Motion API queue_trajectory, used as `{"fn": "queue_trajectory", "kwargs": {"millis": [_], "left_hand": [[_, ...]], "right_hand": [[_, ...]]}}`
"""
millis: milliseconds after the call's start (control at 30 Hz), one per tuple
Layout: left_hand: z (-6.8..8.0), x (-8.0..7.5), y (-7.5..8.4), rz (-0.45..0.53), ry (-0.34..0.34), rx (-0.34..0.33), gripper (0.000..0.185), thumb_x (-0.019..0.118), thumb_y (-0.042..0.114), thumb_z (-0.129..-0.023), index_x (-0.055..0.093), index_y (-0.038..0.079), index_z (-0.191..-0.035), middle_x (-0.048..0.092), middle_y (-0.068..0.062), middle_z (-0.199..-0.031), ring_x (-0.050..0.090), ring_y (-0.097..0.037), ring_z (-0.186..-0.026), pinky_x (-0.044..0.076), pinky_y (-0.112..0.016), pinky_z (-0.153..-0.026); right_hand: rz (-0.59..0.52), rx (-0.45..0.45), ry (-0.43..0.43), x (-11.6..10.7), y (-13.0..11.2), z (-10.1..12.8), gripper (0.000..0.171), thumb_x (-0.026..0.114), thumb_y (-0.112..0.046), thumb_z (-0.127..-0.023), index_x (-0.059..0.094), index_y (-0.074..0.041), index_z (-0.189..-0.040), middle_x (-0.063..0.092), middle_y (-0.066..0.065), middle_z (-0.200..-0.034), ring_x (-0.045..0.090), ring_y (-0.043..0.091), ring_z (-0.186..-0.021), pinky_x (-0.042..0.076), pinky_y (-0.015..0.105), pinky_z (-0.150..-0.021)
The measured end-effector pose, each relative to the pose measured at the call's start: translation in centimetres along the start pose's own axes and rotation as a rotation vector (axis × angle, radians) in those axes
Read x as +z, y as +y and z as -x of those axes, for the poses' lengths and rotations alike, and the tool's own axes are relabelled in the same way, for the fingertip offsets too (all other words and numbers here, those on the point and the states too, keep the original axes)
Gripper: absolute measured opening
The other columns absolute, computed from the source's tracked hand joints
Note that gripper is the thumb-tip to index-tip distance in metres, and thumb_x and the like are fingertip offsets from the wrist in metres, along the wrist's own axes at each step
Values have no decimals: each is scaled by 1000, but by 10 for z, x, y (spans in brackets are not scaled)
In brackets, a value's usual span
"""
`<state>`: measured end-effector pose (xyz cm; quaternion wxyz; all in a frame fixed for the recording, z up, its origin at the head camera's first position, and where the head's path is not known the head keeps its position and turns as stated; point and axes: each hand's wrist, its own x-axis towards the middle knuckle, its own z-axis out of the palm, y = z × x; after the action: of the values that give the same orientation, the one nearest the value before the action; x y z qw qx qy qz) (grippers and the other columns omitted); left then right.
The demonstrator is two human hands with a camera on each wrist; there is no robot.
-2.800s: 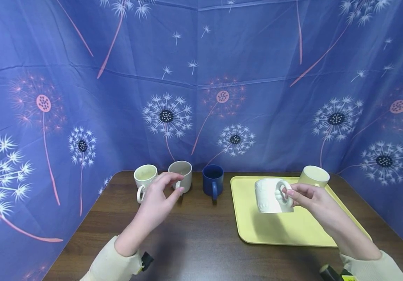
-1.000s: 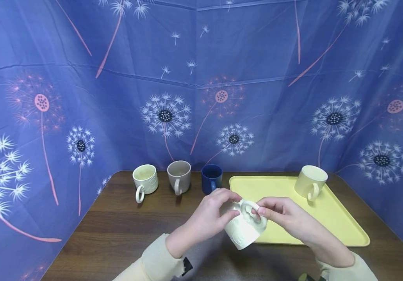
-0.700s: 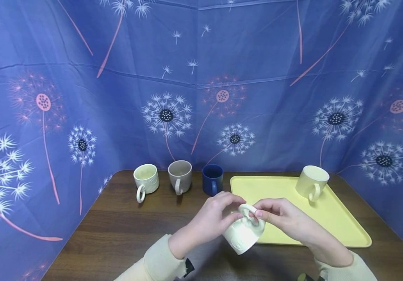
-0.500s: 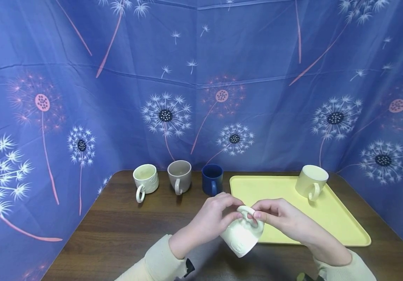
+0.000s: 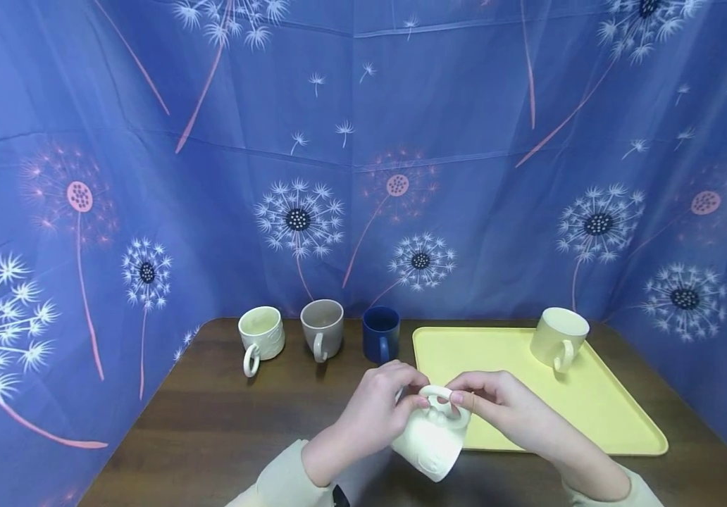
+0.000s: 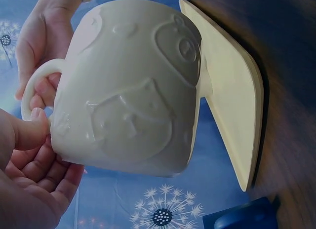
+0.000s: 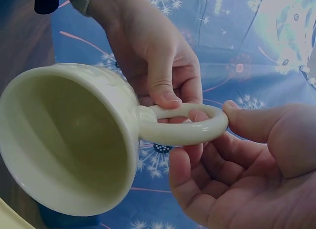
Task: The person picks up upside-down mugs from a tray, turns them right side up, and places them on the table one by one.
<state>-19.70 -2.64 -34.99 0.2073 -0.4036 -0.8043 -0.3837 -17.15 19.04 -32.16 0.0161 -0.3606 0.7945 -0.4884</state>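
A white mug [image 5: 430, 443] with raised animal faces hangs tilted in the air, above the table in front of the tray's left edge. My right hand [image 5: 509, 412] pinches its loop handle between thumb and fingers, clearly seen in the right wrist view. My left hand [image 5: 373, 408] grips it from the other side, thumb where the handle meets the body [image 6: 123, 91]. The mouth of the mug [image 7: 69, 140] faces the right wrist camera, and its inside looks bare. Part of the left fingers is hidden behind the handle.
A pale yellow tray [image 5: 528, 394] lies at the right with a cream mug [image 5: 556, 341] upright in its far right corner. Along the table's back stand a white embossed mug [image 5: 263, 334], a grey mug [image 5: 322, 331] and a dark blue mug [image 5: 380, 334]. A blue dandelion-print cloth [image 5: 351, 141] hangs behind.
The white mug came from above the tray leftward and nearer me in my right hand. My left hand left the grey mug's side and took hold too. Lately the mug sank slightly.
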Motion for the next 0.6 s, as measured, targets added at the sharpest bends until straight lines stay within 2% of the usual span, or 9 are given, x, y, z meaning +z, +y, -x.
{"fn": "queue_trajectory", "kwargs": {"millis": [133,300,467,600], "left_hand": [[4,1,2,-3,29,4,12,76,11,-77,68,9,-86,68,3,-80,58,-5,-77,45,-12,-71],[7,0,2,8,93,14,13,77,11,-74,68,10,-83,65,4,-76,56,-5,-73,47,-17,-66],[9,-3,0,29,147,-13,14,79,12,-72,68,11,-81,62,5,-75,54,-5,-69,43,-12,-64],[10,-5,0,23,184,-28,15,79,12,-71,68,11,-81,61,6,-74,52,-5,-68,45,-17,-62]], "right_hand": [[75,-18,91,7,0,4,15,55,-6,-94,68,-8,-100,69,3,-89,61,7,-80,50,23,-71],[164,-90,226,15,0,4,16,59,-3,-91,69,-12,-98,69,-2,-88,62,6,-79,51,24,-69],[209,-118,360,21,1,6,23,63,1,-86,68,-16,-102,68,-5,-92,62,5,-85,51,21,-75],[204,-153,463,28,6,5,25,66,5,-83,67,-11,-102,68,-3,-92,63,7,-84,49,16,-78]]}}
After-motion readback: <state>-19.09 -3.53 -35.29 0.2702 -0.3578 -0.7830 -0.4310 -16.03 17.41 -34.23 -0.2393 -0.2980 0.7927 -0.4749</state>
